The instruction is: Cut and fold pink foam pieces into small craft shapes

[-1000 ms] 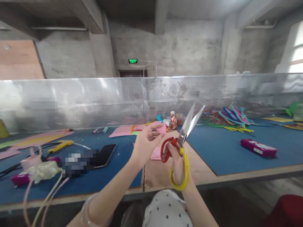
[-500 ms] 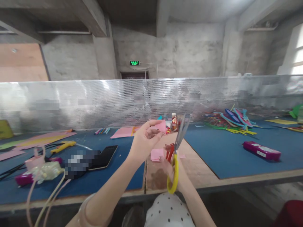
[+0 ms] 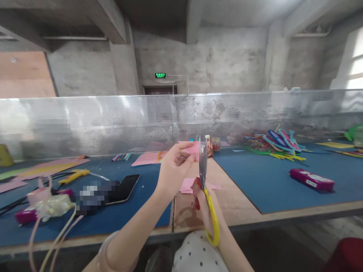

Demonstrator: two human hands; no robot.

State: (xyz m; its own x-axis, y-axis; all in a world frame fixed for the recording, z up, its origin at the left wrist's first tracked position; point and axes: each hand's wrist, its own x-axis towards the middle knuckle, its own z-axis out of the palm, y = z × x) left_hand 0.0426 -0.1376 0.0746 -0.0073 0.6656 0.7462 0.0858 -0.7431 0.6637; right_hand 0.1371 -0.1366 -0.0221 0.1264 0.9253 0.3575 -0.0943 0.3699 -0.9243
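While the left hand [image 3: 172, 167] pinches pink paper [image 3: 194, 150], the right hand [image 3: 202, 203] has its grip wrapped around scissors [image 3: 203, 172]. They're pointing up, btw.

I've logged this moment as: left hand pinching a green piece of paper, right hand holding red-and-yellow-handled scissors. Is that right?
Not quite: the piece of paper pinched in the left hand is pink, not green, as the head view shows. The right hand does hold the red-and-yellow-handled scissors.

Bottle [image 3: 210, 146] partly behind scissors [image 3: 203, 170]; red object [image 3: 347, 251] cut off, lower right.
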